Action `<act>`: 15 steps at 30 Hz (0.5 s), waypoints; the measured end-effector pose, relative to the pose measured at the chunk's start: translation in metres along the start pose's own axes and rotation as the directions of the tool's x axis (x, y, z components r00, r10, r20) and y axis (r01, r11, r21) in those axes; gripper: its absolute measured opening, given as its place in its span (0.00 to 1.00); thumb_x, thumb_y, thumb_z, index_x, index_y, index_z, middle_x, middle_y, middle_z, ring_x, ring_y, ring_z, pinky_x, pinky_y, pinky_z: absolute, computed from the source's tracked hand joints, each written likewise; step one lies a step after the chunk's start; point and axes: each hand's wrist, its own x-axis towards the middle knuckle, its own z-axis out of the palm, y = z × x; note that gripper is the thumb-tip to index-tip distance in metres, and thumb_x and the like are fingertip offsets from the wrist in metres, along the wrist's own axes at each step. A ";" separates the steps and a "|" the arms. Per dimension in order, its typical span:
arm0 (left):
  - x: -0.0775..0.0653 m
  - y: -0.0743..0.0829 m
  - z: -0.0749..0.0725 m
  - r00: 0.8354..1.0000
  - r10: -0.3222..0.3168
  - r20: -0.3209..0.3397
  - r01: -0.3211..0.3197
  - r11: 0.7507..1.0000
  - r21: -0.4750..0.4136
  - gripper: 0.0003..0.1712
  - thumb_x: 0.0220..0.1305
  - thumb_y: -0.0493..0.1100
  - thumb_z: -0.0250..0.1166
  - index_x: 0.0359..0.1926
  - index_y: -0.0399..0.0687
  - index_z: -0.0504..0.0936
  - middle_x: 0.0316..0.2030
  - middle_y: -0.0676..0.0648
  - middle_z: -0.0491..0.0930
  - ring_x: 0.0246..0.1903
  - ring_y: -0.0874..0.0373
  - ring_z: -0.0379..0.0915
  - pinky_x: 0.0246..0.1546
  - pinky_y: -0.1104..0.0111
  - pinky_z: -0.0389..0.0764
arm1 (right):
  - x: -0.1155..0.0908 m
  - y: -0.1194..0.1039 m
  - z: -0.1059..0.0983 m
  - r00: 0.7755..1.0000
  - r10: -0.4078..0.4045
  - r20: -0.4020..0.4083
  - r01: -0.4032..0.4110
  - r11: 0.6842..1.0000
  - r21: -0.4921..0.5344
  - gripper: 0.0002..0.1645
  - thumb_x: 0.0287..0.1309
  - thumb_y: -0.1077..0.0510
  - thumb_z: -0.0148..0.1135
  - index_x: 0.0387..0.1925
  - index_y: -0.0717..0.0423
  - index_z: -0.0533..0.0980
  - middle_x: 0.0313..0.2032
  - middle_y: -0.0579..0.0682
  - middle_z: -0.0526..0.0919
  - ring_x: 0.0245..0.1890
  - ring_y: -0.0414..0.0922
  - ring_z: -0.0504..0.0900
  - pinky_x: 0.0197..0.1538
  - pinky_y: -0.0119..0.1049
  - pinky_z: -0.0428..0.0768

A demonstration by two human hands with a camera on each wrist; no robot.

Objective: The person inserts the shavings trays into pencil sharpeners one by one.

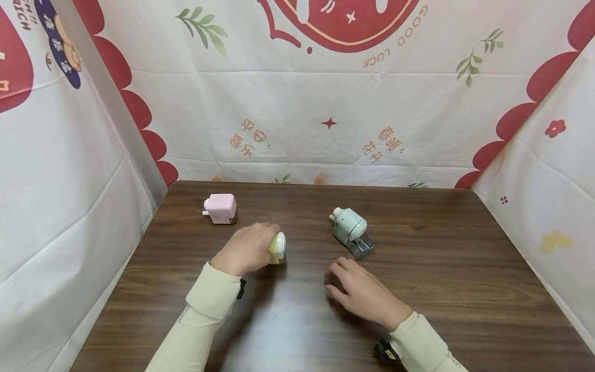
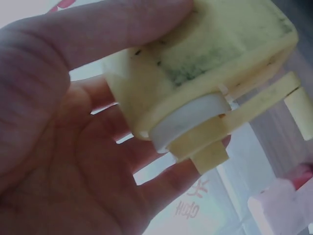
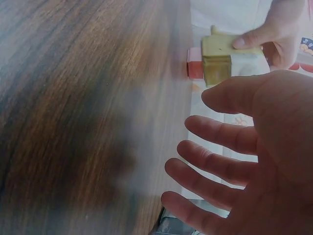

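Observation:
My left hand [image 1: 246, 249] grips a yellow hand-crank pencil sharpener [image 1: 275, 248] with a white front, left of the table's middle. Up close in the left wrist view, the thumb presses one side of the yellow body, whose crank arm [image 2: 259, 104] sticks out past a white ring; dark smudges mark its surface. My right hand [image 1: 360, 292] holds nothing, its fingers loosely bent above the table. Just beyond that hand, a mint-green crank sharpener [image 1: 349, 225] with a dark grey base sits on the table.
A pink crank sharpener [image 1: 220, 208] stands at the table's back left. The dark wood table [image 1: 441, 248] meets a printed white cloth [image 1: 297, 119] along its back edge, and cloth hangs on both sides too.

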 end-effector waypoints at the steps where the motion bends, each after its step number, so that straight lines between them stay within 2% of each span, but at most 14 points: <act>1: 0.002 -0.002 -0.003 1.000 0.003 -0.005 -0.003 1.000 0.014 0.19 0.55 0.35 0.81 0.43 0.44 0.81 0.38 0.46 0.85 0.39 0.48 0.83 0.42 0.50 0.85 | 0.000 0.000 0.000 1.000 0.002 0.003 -0.002 1.000 0.002 0.10 0.68 0.57 0.72 0.49 0.52 0.83 0.47 0.45 0.82 0.48 0.43 0.83 0.51 0.44 0.85; 5: 0.015 -0.015 -0.011 1.000 0.011 -0.029 -0.009 0.998 0.057 0.19 0.54 0.35 0.80 0.44 0.43 0.81 0.38 0.45 0.85 0.39 0.47 0.83 0.41 0.49 0.85 | -0.001 0.000 0.000 1.000 0.000 0.003 0.000 1.000 0.006 0.10 0.69 0.57 0.71 0.48 0.52 0.83 0.47 0.45 0.82 0.47 0.43 0.83 0.51 0.44 0.85; 10: 0.034 -0.030 -0.013 0.999 0.001 -0.047 0.003 0.996 0.089 0.21 0.56 0.34 0.79 0.50 0.42 0.81 0.43 0.43 0.87 0.42 0.46 0.85 0.43 0.48 0.85 | -0.002 0.000 0.000 1.000 -0.006 0.003 0.006 1.000 0.005 0.09 0.69 0.57 0.71 0.48 0.51 0.83 0.46 0.45 0.82 0.47 0.43 0.82 0.50 0.44 0.85; 15: 0.050 -0.037 -0.014 0.998 0.012 -0.059 -0.004 0.990 0.142 0.20 0.59 0.32 0.74 0.52 0.40 0.81 0.46 0.41 0.87 0.45 0.44 0.85 0.45 0.48 0.85 | -0.002 0.000 0.002 1.000 -0.011 0.004 0.011 1.000 -0.003 0.08 0.69 0.56 0.71 0.47 0.51 0.82 0.46 0.45 0.81 0.47 0.43 0.82 0.50 0.44 0.85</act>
